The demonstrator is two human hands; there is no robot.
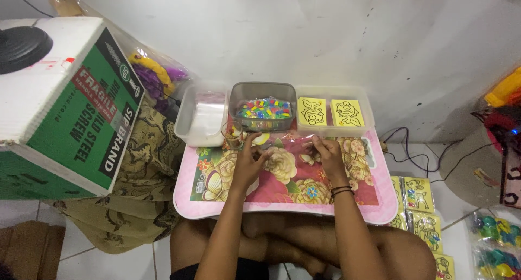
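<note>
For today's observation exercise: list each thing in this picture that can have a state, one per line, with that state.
Grey plastic tub: open, filled with coloured pieces.
Clear tub of yellow picture cards: open, two cards lying flat.
Clear tub of plastic bags: open.
Small clear cup: upright.
Left hand: resting on the table, beside the cup.
Right hand: fingers on a clear plastic bag.

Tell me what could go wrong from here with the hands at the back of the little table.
The small clear cup stands right by the left hand near the table edge; a nudge might tip it. Both hands, the right hand too, hold a thin clear bag close to the open tub of coloured pieces, which a pull could jostle.
</note>
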